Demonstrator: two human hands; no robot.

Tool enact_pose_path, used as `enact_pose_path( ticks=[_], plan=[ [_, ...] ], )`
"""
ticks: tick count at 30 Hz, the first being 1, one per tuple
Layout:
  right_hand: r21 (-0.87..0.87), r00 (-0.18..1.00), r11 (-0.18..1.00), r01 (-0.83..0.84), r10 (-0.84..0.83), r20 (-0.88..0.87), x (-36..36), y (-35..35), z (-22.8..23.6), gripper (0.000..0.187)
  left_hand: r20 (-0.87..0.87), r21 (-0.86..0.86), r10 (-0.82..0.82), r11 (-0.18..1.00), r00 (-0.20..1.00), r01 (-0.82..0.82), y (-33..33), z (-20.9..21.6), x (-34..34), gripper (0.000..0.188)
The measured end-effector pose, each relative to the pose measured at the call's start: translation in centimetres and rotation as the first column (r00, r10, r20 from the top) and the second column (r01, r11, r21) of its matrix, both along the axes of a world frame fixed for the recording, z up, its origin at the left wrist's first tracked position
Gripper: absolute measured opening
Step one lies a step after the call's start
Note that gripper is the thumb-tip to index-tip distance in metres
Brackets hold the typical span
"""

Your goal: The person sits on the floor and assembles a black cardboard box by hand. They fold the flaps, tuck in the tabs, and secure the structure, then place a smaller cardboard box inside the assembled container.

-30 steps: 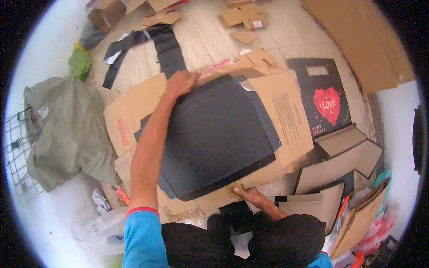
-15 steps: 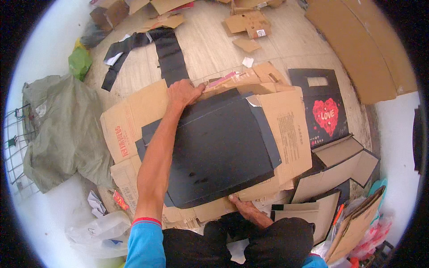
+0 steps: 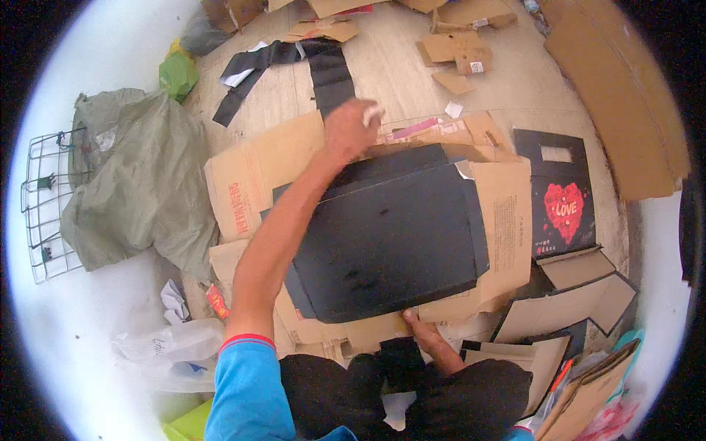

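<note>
A flattened black cardboard box [image 3: 390, 235] lies on a stack of opened-out brown cardboard [image 3: 504, 220] in front of me. My left hand [image 3: 353, 131], slightly blurred, is over the stack's far edge. Its fingers are curled round a small white thing [image 3: 373, 115], too smeared to name. At the near edge, my right hand [image 3: 432, 342] grips the brown cardboard, thumb on top and the other fingers hidden below. A black strip [image 3: 331, 73] lies on the floor beyond the left hand.
To the left are a large grey-green sack [image 3: 147, 184] and a wire rack [image 3: 51, 209]. A black box panel with a red heart [image 3: 565, 209] and opened grey-lined boxes [image 3: 559, 305] lie at right. Brown sheets [image 3: 618, 95] lean at the far right. Cardboard scraps [image 3: 456, 51] lie at the back.
My left hand has come up off the stack's far edge, and a white thing now shows at its fingers. The right hand keeps its place at the near edge. The whole view has shifted.
</note>
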State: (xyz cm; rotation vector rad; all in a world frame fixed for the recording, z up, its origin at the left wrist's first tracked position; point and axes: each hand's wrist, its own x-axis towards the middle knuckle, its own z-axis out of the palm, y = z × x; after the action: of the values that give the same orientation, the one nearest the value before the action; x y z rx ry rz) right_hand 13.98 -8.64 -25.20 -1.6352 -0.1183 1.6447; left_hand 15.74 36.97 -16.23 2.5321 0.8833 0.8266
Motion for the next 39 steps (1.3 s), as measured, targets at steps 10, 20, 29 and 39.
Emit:
enact_pose_path(
  ticks=[10,20,29,39],
  plan=[
    [-0.016,0.977,0.980,-0.200,0.198,-0.082,0.5,-2.5,-2.7,0.069,-0.551,-0.095,0.198,0.950,0.810,-0.297,4.9,-2.2,-11.6,0.050],
    [0.051,0.870,0.935,0.352,-0.306,-0.386,-0.9,1.6,2.7,0.061,-0.455,-0.286,-0.030,0.951,0.890,-0.114,3.1,-3.3,-9.6,0.048],
    [0.031,0.843,0.908,0.419,-0.376,-0.385,-1.8,1.4,0.2,0.060,-0.409,-0.513,-0.136,0.852,0.902,-0.104,3.2,-4.0,-8.1,0.051],
    [0.286,0.937,0.957,-0.041,0.136,-0.322,3.5,-1.8,6.4,0.066,-0.443,-0.429,-0.035,0.886,0.896,-0.178,1.7,-4.3,-8.2,0.066]
  ],
)
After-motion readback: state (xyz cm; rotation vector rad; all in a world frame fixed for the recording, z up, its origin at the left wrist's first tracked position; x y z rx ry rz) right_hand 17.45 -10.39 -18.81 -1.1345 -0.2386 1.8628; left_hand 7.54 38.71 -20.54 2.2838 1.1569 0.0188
